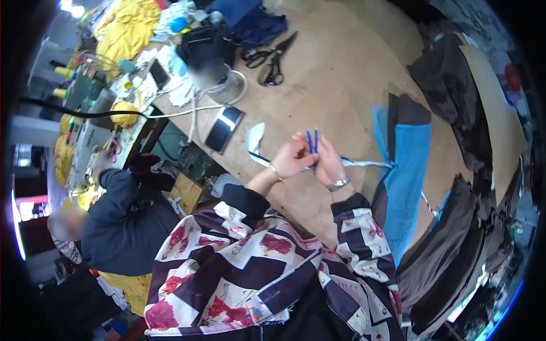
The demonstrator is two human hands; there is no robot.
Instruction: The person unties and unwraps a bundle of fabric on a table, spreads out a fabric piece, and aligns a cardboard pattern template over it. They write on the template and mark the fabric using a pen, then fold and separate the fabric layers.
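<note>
My left hand (289,160) and my right hand (330,163) meet over the table, fingers pinched together. Two thin blue sticks (309,140) point up between the fingertips; their lower ends are hidden and I cannot tell their kind. A narrow white and dark strip of cloth (364,163) passes through both hands. Its loose, wider end (256,136) lies left of my left hand. To the right, the strip reaches a blue cloth piece (406,170) lying with dark grey cloth (410,109). A bracelet is on each wrist.
Black scissors (274,59) lie at the back of the brown table (341,68). A phone (224,129) rests near the left edge, by a clear tub (224,88) and white cable. Dark garments (455,85) cover the right side. Another person (128,221) sits at a sewing machine (91,142).
</note>
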